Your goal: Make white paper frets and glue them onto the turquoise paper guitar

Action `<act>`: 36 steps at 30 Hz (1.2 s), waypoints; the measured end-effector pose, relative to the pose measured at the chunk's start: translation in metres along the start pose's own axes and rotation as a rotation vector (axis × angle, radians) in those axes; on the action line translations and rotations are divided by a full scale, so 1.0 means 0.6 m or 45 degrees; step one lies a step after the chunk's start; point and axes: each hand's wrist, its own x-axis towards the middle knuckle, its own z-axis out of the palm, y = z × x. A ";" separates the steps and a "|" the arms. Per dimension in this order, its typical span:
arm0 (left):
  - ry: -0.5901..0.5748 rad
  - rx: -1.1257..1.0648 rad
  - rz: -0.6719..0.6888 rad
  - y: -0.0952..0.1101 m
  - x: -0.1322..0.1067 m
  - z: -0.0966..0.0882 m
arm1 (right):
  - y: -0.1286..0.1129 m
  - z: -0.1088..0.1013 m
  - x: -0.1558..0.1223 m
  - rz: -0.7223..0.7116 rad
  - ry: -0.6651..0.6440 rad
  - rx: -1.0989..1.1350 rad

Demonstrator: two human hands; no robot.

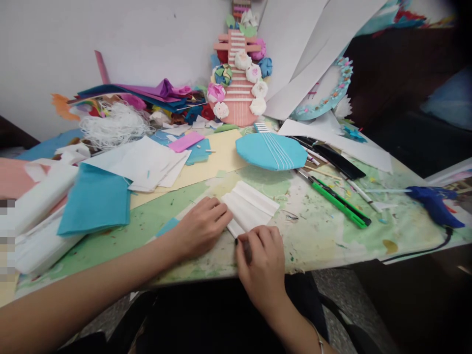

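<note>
A white sheet of paper folded into pleats [250,205] lies on the paint-stained table [317,236] near its front edge. My left hand [202,226] rests on the pleated paper's left end, its fingers curled and pressing the folds down. My right hand [261,263] pinches the near edge of the same paper between thumb and fingers, fingers closed together.
A green utility knife [341,202] and black strips [334,158] lie to the right, a blue glue gun [435,205] further right. A turquoise oval piece with white strings [271,151] sits behind. Turquoise paper [96,199], white sheets [147,162] and paper flowers [239,78] crowd the left and back.
</note>
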 end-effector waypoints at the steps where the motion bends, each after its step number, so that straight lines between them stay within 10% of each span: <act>1: 0.007 0.035 0.011 0.003 0.000 -0.001 | 0.000 0.002 -0.002 -0.025 0.009 -0.009; 12: -0.028 0.143 -0.145 0.072 -0.027 -0.006 | 0.008 -0.003 -0.019 -0.116 0.045 0.111; 25: -0.067 -0.030 -0.344 0.094 -0.046 0.001 | 0.021 -0.040 0.057 -0.492 -0.442 0.090; 30: -0.004 -0.037 -0.389 0.096 -0.051 0.004 | 0.096 -0.036 0.083 -0.175 -0.385 -0.424; 36: -0.004 -0.057 -0.433 0.095 -0.051 0.009 | 0.193 -0.130 0.097 0.145 0.013 -0.568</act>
